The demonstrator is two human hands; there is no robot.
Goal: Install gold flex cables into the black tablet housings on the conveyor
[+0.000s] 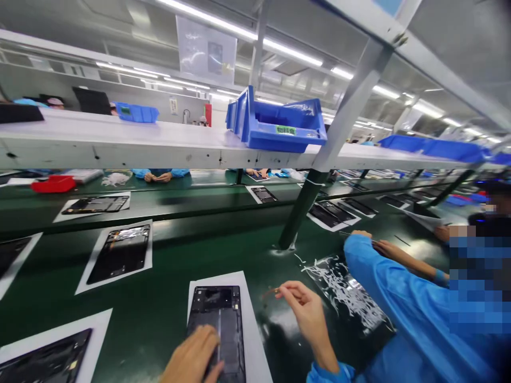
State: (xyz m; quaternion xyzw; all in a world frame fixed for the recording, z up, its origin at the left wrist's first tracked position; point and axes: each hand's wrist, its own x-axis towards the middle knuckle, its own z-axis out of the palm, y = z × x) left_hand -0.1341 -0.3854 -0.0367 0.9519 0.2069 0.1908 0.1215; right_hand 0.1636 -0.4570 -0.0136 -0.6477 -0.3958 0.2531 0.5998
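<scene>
An opened tablet housing (229,332), black with internal parts showing, lies on a white sheet (255,346) in front of me. My left hand (195,354) rests over the housing's left side, its thumb apart from the bent fingers. To the right of the sheet, my right hand (305,308) is raised above the green table, thumb and fingertips pinched together. Between them is a thin, orange-brown flex cable (270,292), pointing left toward the housing. My left palm and fingers cover part of the housing's lower left.
More tablet housings on sheets lie left (120,252) and right (329,213). A green post (298,213) supports a white shelf with a blue bin (283,130). White strips (351,292) litter a patch beside a co-worker's blue sleeve (383,282). Other people's hands show across the table.
</scene>
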